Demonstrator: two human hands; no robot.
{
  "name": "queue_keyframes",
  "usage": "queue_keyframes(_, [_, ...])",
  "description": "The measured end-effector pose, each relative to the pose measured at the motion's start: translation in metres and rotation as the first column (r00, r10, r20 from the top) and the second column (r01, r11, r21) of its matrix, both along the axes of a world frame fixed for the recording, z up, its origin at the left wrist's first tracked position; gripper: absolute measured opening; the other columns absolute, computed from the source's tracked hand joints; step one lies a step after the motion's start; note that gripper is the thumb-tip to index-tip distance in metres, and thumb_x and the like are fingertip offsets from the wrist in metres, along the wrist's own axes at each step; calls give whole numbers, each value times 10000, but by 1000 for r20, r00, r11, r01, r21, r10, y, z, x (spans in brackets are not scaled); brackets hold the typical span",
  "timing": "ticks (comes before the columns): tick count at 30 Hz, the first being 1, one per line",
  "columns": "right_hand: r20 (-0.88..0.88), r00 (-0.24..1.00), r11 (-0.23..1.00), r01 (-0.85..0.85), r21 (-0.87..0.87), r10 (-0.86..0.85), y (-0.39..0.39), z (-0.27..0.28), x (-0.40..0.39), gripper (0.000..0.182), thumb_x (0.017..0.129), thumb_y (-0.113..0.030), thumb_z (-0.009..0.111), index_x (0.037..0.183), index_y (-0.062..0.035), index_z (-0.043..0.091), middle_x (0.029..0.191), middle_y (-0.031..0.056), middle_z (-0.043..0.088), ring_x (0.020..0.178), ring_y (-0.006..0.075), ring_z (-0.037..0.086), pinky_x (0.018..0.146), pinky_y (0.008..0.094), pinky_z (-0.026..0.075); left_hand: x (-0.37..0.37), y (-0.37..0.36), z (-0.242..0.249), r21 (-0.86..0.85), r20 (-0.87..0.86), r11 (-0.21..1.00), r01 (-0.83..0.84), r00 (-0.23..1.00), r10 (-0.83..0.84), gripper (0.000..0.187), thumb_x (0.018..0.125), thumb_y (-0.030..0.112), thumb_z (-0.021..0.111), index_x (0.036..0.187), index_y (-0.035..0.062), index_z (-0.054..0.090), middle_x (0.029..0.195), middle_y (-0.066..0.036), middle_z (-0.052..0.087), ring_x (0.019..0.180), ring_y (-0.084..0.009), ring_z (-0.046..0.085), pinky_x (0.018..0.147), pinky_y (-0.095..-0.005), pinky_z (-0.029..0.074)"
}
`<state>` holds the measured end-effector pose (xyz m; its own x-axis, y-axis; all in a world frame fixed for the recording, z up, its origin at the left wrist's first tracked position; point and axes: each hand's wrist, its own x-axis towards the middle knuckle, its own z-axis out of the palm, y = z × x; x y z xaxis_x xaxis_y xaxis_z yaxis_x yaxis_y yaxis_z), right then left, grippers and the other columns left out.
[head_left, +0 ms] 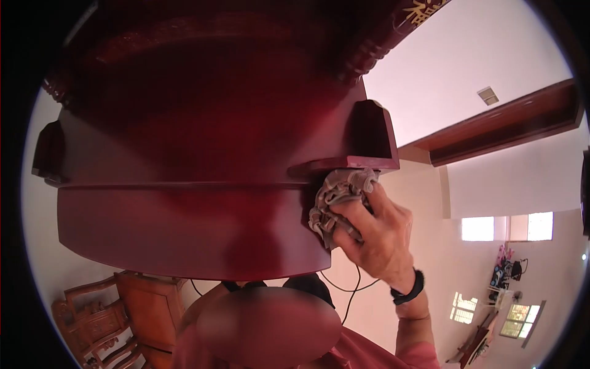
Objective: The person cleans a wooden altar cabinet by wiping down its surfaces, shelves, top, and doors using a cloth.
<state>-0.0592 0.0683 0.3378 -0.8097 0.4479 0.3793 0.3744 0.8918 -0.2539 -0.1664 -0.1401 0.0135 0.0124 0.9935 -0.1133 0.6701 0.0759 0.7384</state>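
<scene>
My right hand (381,234), with a black band (409,288) on its wrist, has its fingers closed round a bunched grey-brown checked cloth (335,200). The cloth presses against the right edge of a glossy dark red wooden surface (184,218), just below a raised wooden bracket (372,138). My left hand does not show in the view.
A carved post with gold characters (424,9) rises at the upper right, and another bracket (49,150) stands at the left end. Brown carved wooden chairs (92,313) are at the lower left. A dark cable (353,295) hangs behind the front edge.
</scene>
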Motion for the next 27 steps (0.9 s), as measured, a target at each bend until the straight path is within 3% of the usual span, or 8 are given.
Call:
queue_keyframes(6, [115, 979, 955, -133, -264, 168, 13, 27, -17, 220, 633, -154, 713, 837, -130, 634, 783, 89, 547, 574, 234, 561, 492, 354, 451, -8, -10, -11, -44, 40, 999, 22, 999, -20, 222, 868, 181, 518, 1054, 65, 556, 963, -143, 612, 853, -278, 586, 773, -397, 468])
queue_keyframes(11, [98, 934, 910, -306, -279, 345, 4, 24, -39, 183, 649, -150, 702, 810, -107, 626, 785, 97, 530, 566, 246, 547, 495, 356, 448, -8, -17, -11, -69, 30, 998, 14, 999, -12, 215, 866, 182, 519, 1043, 66, 557, 949, -142, 612, 848, -281, 585, 769, -401, 467])
queue_keyframes(14, [-35, 887, 861, -457, -225, 461, -25, 16, -59, 242, 626, -122, 702, 838, -117, 585, 814, 60, 486, 531, 179, 519, 455, 318, 441, 3, -21, -8, -69, 16, 998, 7, 1000, -6, 211, 864, 182, 520, 1037, 67, 557, 940, -142, 613, 846, -283, 585, 768, -404, 466])
queue_keyframes(16, [-100, 862, 823, -504, -263, 496, -50, 6, -71, 245, 633, -148, 704, 843, -121, 581, 849, 71, 469, 658, 180, 542, 459, 319, 438, 6, -22, -5, -56, 34, 998, -5, 999, 7, 209, 863, 182, 521, 1033, 67, 558, 934, -141, 613, 844, -285, 585, 766, -406, 465])
queue_keyframes(18, [-276, 760, 787, -617, -22, 588, -68, -2, -79, 234, 654, -179, 689, 858, -127, 585, 956, 91, 471, 821, 217, 537, 477, 313, 445, 15, -25, -2, -26, 57, 999, -23, 998, 24, 206, 862, 182, 522, 1029, 68, 558, 928, -141, 613, 842, -286, 585, 765, -408, 464])
queue_keyframes(22, [-125, 816, 824, -548, 145, 565, -60, -8, -67, 264, 655, -219, 688, 887, -132, 596, 1058, 103, 460, 923, 257, 515, 518, 331, 478, 34, -37, 0, 52, 126, 995, -80, 989, 73, 201, 860, 183, 523, 1021, 68, 559, 916, -140, 614, 839, -289, 584, 762, -411, 463])
queue_keyframes(24, [-146, 896, 899, -432, -68, 419, -44, -10, -59, 291, 652, -250, 698, 910, -145, 613, 1098, 99, 463, 895, 238, 538, 551, 346, 505, 40, -38, -2, -11, 72, 997, -70, 995, 71, 189, 855, 183, 525, 1001, 65, 555, 896, -145, 609, 830, -302, 580, 755, -421, 458])
queue_keyframes(27, [-83, 942, 931, -335, -142, 326, -18, -5, -35, 342, 655, -233, 704, 971, -144, 608, 1048, 112, 486, 800, 248, 585, 581, 368, 522, 46, -35, 8, -191, -44, 981, -24, 999, 16, 157, 836, 193, 540, 897, 49, 521, 828, -176, 567, 800, -374, 542, 731, -465, 429])
